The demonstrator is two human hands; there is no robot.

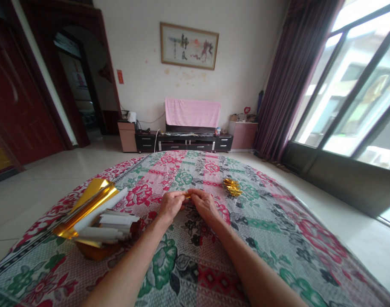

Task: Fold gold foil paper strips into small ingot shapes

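Over the middle of the table, my left hand (171, 205) and my right hand (203, 204) meet fingertip to fingertip. Between them they pinch a small piece of gold foil paper (188, 196), mostly covered by the fingers. To the right of my right hand lies a small pile of folded gold foil pieces (232, 187). Left of my left hand rest sheets of gold foil paper (91, 200), partly rolled, with a stack of white-backed strips (114, 224) beside them.
A floral cloth (271, 251) covers the round table. Beyond it stand a low black cabinet (186, 144) and a screen draped with a pink cloth (192, 111). A purple curtain (281, 89) hangs by the windows at right; a red door (18, 94) is at left.
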